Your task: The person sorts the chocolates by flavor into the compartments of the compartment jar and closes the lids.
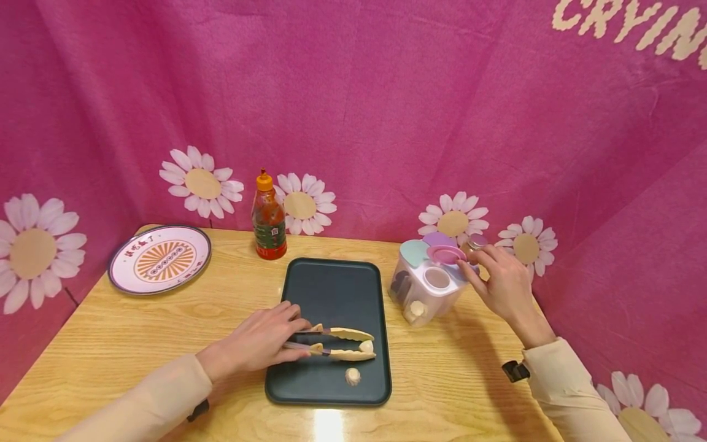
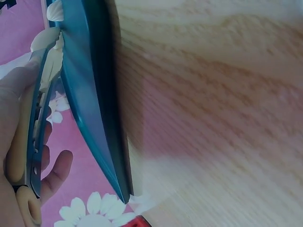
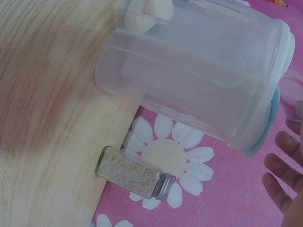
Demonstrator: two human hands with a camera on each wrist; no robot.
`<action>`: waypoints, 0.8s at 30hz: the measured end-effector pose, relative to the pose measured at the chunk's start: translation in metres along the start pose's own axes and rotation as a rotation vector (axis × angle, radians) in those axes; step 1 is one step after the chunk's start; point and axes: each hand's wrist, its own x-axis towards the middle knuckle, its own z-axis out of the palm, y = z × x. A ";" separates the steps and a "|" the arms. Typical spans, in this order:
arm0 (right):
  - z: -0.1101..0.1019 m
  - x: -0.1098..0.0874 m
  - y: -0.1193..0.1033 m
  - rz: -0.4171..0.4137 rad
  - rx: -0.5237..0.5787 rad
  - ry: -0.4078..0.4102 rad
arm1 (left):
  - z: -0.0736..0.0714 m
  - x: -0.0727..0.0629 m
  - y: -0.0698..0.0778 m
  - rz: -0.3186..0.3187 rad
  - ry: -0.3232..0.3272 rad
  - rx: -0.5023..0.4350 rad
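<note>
My left hand [image 1: 259,337] grips beige-tipped tongs [image 1: 347,333] held low over the dark rectangular tray [image 1: 331,288]. A small white piece [image 1: 366,347] lies between the tong tips. Nearer the tray's front edge sits another small white piece, ribbed like a shell [image 1: 352,376]. To the right of the tray, my right hand [image 1: 499,279] pinches the edge of a raised pink lid [image 1: 445,255] on a clear storage container [image 3: 189,71]. Beside that lid a round opening shows in the white top. Inside the container, white pieces [image 3: 147,14] rest in one compartment.
A glass spice jar [image 3: 130,172] with a metal cap stands right behind the container, near the table edge. At the back left are a patterned plate [image 1: 160,259] and a red sauce bottle [image 1: 269,224]. A pink flowered cloth [image 1: 359,123] hangs around the table.
</note>
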 end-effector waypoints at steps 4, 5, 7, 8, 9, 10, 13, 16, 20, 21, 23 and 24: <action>0.000 0.000 -0.001 -0.008 0.001 0.002 | -0.004 0.001 0.001 0.018 0.066 0.024; 0.000 0.000 -0.001 -0.008 0.002 0.001 | -0.005 0.002 0.001 0.020 0.082 0.028; 0.000 0.000 -0.001 -0.008 0.002 0.002 | -0.010 0.005 0.002 0.014 0.105 0.028; -0.001 0.000 -0.001 -0.008 0.001 0.004 | -0.013 0.007 0.002 0.008 0.112 0.026; -0.001 0.001 -0.002 -0.007 0.000 0.005 | -0.016 0.009 0.003 -0.001 0.117 0.022; 0.000 0.001 -0.002 -0.007 0.000 0.006 | -0.019 0.012 0.003 -0.013 0.118 0.019; 0.000 0.001 -0.002 -0.006 -0.004 0.007 | -0.027 0.019 0.004 -0.038 0.140 0.016; 0.000 0.001 -0.002 0.000 -0.002 0.006 | -0.035 0.027 0.006 -0.039 0.181 0.018; -0.001 0.001 -0.002 0.007 -0.005 0.004 | -0.043 0.040 0.010 -0.024 0.238 0.012; -0.001 0.001 -0.002 0.011 -0.002 0.003 | -0.046 0.043 0.010 -0.019 0.252 0.010; -0.001 0.001 -0.002 0.011 -0.004 0.002 | -0.050 0.050 0.012 -0.011 0.275 0.003; -0.001 0.001 -0.002 0.015 -0.001 0.002 | -0.053 0.053 0.013 -0.009 0.284 0.003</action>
